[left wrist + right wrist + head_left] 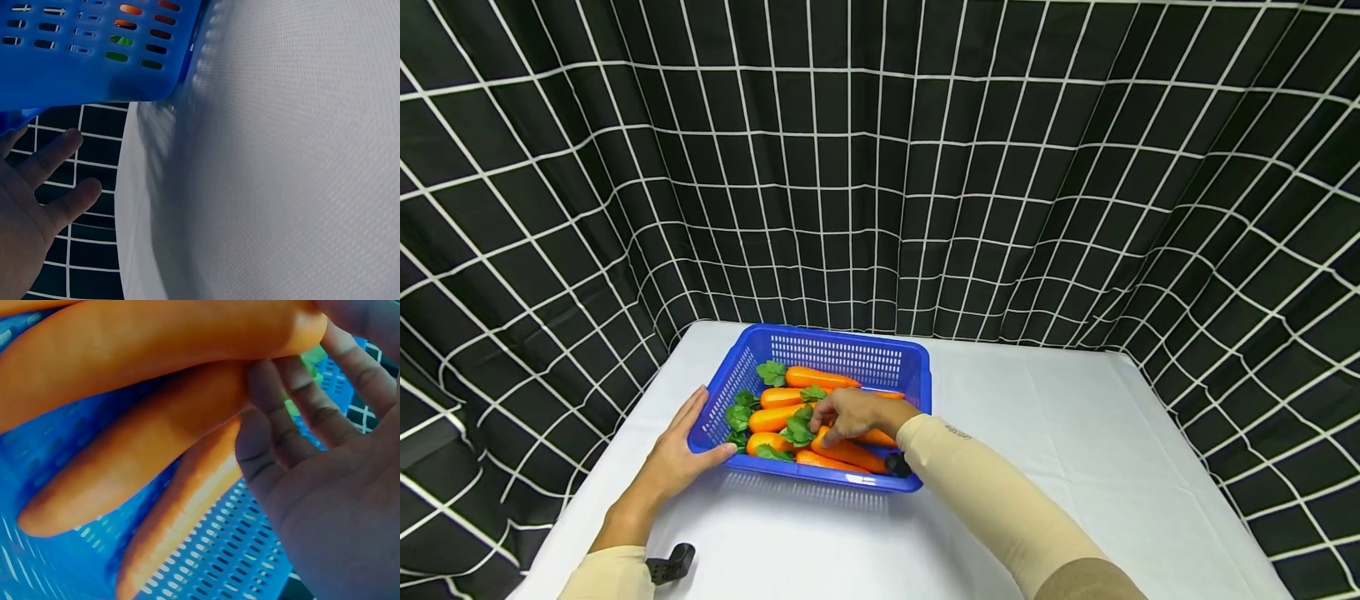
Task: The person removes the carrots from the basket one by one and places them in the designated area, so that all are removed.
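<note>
A blue plastic basket [842, 335] with slotted walls holds several orange carrots with green leafy tops. My right hand [853, 412] reaches into it and grips one carrot [853, 454] at its thick leafy end, thumb on one side and fingers on the other. In the right wrist view that carrot [156, 347] lies across the top, with a second carrot [137, 450] and a third carrot [194, 494] beneath the fingertips. My left hand [673, 458] rests at the basket's left front corner, its fingers spread along the outside and its thumb near the front rim.
The basket stands on a table with a white cloth [1030, 417], toward the back left. Black curtains with a white grid [865, 167] surround the back and sides. A black device [673, 565] is strapped to the left wrist.
</note>
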### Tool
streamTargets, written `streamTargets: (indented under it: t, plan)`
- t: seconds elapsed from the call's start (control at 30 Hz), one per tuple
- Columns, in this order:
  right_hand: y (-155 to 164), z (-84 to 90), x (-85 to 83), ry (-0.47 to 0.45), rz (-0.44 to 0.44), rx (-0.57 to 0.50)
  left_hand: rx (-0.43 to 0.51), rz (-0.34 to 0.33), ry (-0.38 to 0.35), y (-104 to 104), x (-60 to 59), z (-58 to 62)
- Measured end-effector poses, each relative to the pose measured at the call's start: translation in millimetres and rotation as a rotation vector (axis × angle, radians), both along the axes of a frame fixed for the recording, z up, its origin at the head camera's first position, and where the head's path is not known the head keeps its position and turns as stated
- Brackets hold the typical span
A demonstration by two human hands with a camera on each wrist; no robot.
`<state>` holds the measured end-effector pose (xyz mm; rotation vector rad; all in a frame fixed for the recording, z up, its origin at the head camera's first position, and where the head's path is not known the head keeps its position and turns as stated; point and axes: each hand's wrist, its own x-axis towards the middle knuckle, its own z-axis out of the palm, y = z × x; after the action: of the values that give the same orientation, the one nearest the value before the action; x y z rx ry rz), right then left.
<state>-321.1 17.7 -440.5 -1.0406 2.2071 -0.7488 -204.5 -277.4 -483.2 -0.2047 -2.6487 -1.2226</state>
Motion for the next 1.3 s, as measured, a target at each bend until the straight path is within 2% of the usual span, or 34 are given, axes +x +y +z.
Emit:
streamTargets:
  t: [0.27,0.5,0.7,0.87,1.03,1.3]
  plan:
    - [-0.4,6.2,4.8,0.097,0.055,0.083,0.005,0.001,-0.02,0.4,1.5,0.8]
    - [6.3,11.0,3.9,0.073,-0.051,-0.008,0.011,0.0,-0.033,2.0,2.9,-0.3]
    - [14.3,25.5,-1.8,0.028,-0.167,-0.222,0.006,0.002,-0.04,1.9,2.8,0.7]
    - [23.9,47.1,-8.3,0.034,-0.225,-0.42,0.005,0.002,-0.038,1.8,1.8,2.8]
    - [39.3,76.2,-10.3,0.065,-0.308,-0.598,0.009,-0.003,-0.026,2.3,1.7,2.8]
    - [77.3,120.6,-8.2,0.169,-0.413,-0.864,0.004,-0.003,-0.039,2.5,1.2,3.1]
